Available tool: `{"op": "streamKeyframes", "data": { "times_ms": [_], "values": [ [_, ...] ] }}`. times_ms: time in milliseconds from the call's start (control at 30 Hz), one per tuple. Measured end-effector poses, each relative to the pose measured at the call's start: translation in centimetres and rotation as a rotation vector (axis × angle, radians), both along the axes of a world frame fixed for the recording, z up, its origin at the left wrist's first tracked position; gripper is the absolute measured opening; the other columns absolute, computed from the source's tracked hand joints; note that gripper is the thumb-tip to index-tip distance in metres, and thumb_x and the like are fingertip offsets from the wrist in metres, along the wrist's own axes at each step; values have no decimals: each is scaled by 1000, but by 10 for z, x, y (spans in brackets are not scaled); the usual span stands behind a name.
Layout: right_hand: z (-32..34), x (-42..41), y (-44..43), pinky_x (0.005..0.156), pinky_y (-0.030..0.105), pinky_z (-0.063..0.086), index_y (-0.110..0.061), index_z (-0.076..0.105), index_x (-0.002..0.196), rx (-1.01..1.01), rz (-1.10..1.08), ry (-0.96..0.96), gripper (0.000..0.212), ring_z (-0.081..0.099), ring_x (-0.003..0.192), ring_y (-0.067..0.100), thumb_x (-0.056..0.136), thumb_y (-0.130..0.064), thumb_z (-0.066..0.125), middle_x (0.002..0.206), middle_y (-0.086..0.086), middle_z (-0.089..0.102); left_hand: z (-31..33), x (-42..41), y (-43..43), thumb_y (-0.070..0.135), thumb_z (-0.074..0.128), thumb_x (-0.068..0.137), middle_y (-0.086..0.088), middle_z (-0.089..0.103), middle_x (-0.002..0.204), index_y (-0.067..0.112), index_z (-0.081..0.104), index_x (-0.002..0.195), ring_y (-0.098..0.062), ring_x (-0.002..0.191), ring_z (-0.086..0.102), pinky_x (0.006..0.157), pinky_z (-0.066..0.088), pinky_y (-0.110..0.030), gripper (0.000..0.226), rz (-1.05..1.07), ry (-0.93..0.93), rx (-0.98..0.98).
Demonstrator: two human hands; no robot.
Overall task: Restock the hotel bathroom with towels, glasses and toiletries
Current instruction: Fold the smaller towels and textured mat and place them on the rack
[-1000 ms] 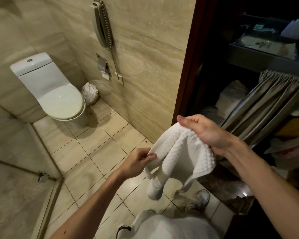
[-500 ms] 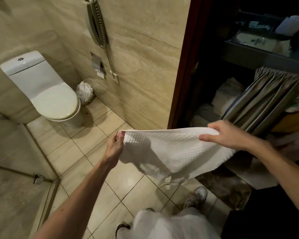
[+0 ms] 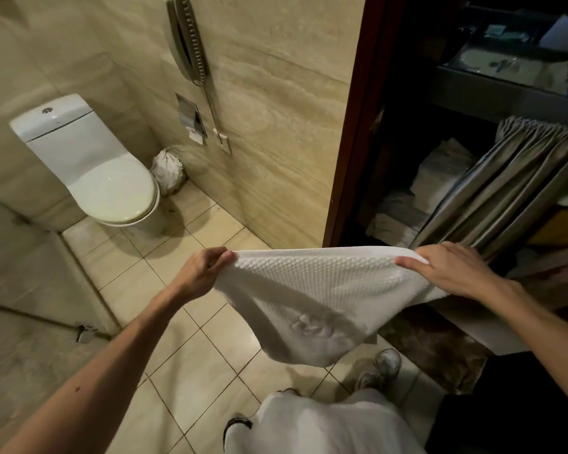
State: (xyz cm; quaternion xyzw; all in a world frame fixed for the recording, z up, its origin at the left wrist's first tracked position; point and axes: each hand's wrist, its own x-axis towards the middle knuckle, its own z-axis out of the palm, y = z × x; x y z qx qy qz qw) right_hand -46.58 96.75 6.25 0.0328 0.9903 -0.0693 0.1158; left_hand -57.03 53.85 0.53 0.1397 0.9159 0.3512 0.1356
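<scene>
Between my two hands, at waist level above the tiled floor (image 3: pixel 184 371), a white towel (image 3: pixel 309 290) with a waffle texture is stretched out by its upper edge. My left hand (image 3: pixel 204 273) has its fingers curled and pinches the towel's left corner. My right hand (image 3: pixel 453 273) grips the right end of the same edge, fingers laid over the top of the cloth; the thumb is hidden beneath it. The edge runs nearly level from hand to hand. The rest of the towel sags below and toward me, folding into a loose hanging point, clear of the floor.

Beyond the left hand, well apart, a white toilet (image 3: pixel 105 178) stands with its lid down. Just beside it, against the wall, is a small bin wrapped in a white liner (image 3: pixel 168 172). Above that, on the stone wall, a paper holder (image 3: pixel 191 116) and a wall phone (image 3: pixel 186 37) are mounted.

Beyond the right hand, past a dark door frame (image 3: pixel 358 126), a grey curtain (image 3: pixel 505 191) is drawn partly aside from shelving. Folded white linen (image 3: pixel 440 172) lies on the shelves behind it; the lighting there is dim and I cannot count the items.

Below the towel, one shoe (image 3: pixel 379 365) rests on the tiles beside a dark mat (image 3: pixel 433 348).
</scene>
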Motion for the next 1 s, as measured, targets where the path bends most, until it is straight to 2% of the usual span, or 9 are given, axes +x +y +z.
{"op": "streamKeyframes", "data": {
  "times_ms": [100,200,267,333,467,600,767,900,1000],
  "values": [
    [-3,-3,-2,54,31,27,-18,45,59,-162,-134,-64,54,46,55,14,93,-61,43,59,-3,47,-10,14,9,41,46,104,-1,56,65,16,58,73,-9,60,47,56,40,-35,41,85,13,60],
    [4,2,-8,59,34,35,-13,51,60,-580,-260,-238,55,50,54,17,92,-57,47,56,-1,51,-14,21,13,45,46,101,-8,65,76,13,67,85,-16,69,56,60,47,-42,41,191,-64,185],
    [10,6,-14,73,38,54,-8,72,85,-833,-352,-384,48,70,74,24,97,-48,48,78,6,73,-14,25,14,50,47,98,-5,64,76,10,68,88,-16,71,54,62,44,-37,46,215,-134,285],
    [11,10,-20,90,45,55,-4,71,106,-1040,-445,-431,43,72,94,31,98,-40,49,101,15,75,-11,31,17,56,49,95,-15,63,81,2,67,93,-21,75,54,67,43,-39,57,222,-220,420],
    [9,15,-43,95,50,52,-3,67,116,-1375,-688,-308,50,71,98,33,82,-41,65,107,18,72,0,49,39,40,47,103,-20,62,90,-15,58,100,-28,81,56,73,46,-43,56,343,-349,692],
    [9,19,-74,101,59,45,-10,68,118,-1595,-776,-167,54,66,108,38,79,-47,68,115,18,70,22,69,70,31,45,102,-22,70,97,-6,66,106,-30,82,68,72,59,-37,43,417,-475,890],
    [21,18,-118,84,45,58,-23,66,105,-1632,-736,-40,26,73,87,22,95,-43,54,91,2,77,40,90,104,29,49,100,-39,63,110,-11,65,107,-41,92,64,88,54,-52,43,430,-482,996],
    [22,12,-140,86,55,56,-14,65,113,-1623,-753,-4,36,71,98,30,93,-44,58,107,14,73,48,100,124,28,53,99,-40,63,102,-10,67,100,-42,85,65,83,53,-56,41,428,-420,982],
    [23,10,-151,82,54,58,-11,64,112,-1611,-725,17,34,72,95,33,95,-39,55,106,17,72,53,103,132,29,58,93,-28,71,92,0,73,91,-38,78,69,74,56,-49,33,422,-379,966]
  ]
}}
